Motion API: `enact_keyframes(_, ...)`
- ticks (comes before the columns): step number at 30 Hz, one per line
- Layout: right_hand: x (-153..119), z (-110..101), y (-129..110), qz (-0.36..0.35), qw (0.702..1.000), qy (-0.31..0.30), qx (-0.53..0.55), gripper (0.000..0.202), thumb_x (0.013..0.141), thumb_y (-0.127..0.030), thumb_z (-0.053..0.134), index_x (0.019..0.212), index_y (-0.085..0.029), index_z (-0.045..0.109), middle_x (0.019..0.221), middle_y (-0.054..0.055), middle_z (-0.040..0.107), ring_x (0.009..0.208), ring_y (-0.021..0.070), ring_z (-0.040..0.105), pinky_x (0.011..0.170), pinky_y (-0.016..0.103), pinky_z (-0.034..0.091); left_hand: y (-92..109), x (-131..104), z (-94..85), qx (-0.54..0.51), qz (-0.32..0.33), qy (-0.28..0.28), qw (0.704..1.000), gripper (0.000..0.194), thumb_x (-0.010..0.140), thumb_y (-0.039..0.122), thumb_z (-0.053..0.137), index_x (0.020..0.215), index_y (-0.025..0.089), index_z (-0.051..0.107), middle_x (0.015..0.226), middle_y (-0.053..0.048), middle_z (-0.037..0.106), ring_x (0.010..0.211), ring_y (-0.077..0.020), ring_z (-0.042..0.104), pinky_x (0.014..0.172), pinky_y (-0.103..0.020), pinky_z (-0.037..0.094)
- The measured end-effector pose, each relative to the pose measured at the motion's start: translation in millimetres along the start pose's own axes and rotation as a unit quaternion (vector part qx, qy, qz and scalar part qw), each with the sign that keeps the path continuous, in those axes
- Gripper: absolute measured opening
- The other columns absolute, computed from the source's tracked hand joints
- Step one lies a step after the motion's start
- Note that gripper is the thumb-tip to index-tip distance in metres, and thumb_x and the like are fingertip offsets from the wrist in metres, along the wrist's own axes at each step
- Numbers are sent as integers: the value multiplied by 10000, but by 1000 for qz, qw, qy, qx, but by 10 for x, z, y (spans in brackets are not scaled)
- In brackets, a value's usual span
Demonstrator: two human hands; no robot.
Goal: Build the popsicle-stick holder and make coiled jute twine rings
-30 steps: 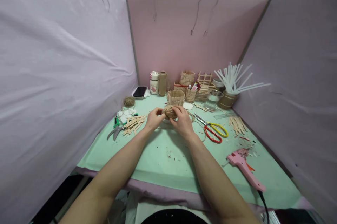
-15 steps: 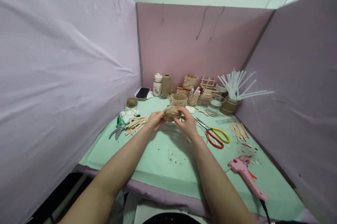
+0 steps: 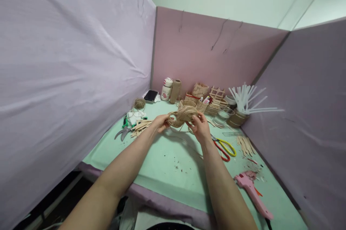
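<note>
Between my hands, above the middle of the table, is a loose bundle of tan twine (image 3: 186,114). My left hand (image 3: 161,123) pinches the looped strands at its left end. My right hand (image 3: 199,126) grips the thicker right end, fingers curled round it. Some loose strands trail beneath onto the green tablecloth (image 3: 167,165). Just behind the bundle a small woven basket (image 3: 187,103) is partly hidden. Close to my left hand lies a pile of flat wooden sticks (image 3: 141,127). To the right of my right hand are scissors (image 3: 225,148) with red and yellow handles.
Pruning shears (image 3: 123,133), a twine ball (image 3: 140,103) and a phone (image 3: 151,95) are at left. A pink glue gun (image 3: 252,192) lies front right. Behind stand a jar (image 3: 166,89), a glass bowl (image 3: 223,115) and a pot (image 3: 237,118) of white glue sticks.
The twine bundle has been drawn out wider, with loops opening at its left end. My right hand has moved right. The camera view has tilted.
</note>
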State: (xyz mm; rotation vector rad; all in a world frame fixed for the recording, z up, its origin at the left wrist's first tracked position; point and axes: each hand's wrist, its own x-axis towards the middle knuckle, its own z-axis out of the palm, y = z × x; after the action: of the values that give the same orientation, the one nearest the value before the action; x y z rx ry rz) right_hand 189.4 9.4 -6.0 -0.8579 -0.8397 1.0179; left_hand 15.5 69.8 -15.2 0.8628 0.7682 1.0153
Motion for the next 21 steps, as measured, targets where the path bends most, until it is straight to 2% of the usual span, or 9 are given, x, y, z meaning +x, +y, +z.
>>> enact_keyframes(2,132,60,-86,11,999,41,28,336,596,-291,751,855,-261,540,862,-71,610,767,96,594,701,259,515,8,-13,-26,20,-2,34,999,122,584,110,681,655,133,585,600,-15,596,538,-83,536,551,-203,455)
enact_keyframes(4,302,166,-198,6,998,57,30,332,595,-290,751,843,-261,534,837,-81,607,741,79,587,671,217,498,0,-49,-19,54,11,54,997,136,606,139,695,659,139,569,586,0,580,532,-83,536,548,-202,444)
enact_keyframes(7,615,421,-344,-10,998,50,24,347,609,-320,749,869,-269,525,817,-76,613,727,95,596,661,235,511,-41,-121,47,133,59,46,988,134,615,171,705,682,134,596,611,10,589,570,-97,545,564,-211,427)
enact_keyframes(10,970,753,-369,-22,998,49,-16,317,665,-383,722,867,-245,519,803,-35,624,739,127,604,656,266,533,-96,-169,139,180,97,38,978,129,612,177,716,651,133,601,582,26,563,556,-89,501,533,-198,382)
enact_keyframes(13,1307,1073,-224,-1,995,38,-96,303,730,-418,675,904,-207,546,842,26,637,780,161,621,654,295,548,-159,-153,207,53,27,22,998,131,680,212,699,676,135,593,636,-5,599,577,-99,531,558,-215,421)
enact_keyframes(16,1544,1299,46,67,974,34,-213,375,777,-407,642,1018,-127,573,885,97,645,768,187,625,606,328,547,-238,-80,211,-39,-40,37,998,139,720,204,690,676,131,580,644,-27,607,583,-100,549,597,-228,449)
enact_keyframes(19,1616,1409,314,74,950,25,-303,434,868,-398,554,1135,-56,539,972,151,628,822,210,625,608,357,545,-322,3,143,-5,-52,43,998,184,725,213,701,636,129,563,563,-11,554,539,-105,521,585,-241,435)
enact_keyframes(21,1574,1439,426,33,950,-8,-310,403,904,-378,528,1180,-83,530,1078,141,608,916,214,617,707,384,549,-363,46,77,85,-4,67,994,174,716,227,710,653,139,574,567,-9,549,577,-132,539,623,-264,440)
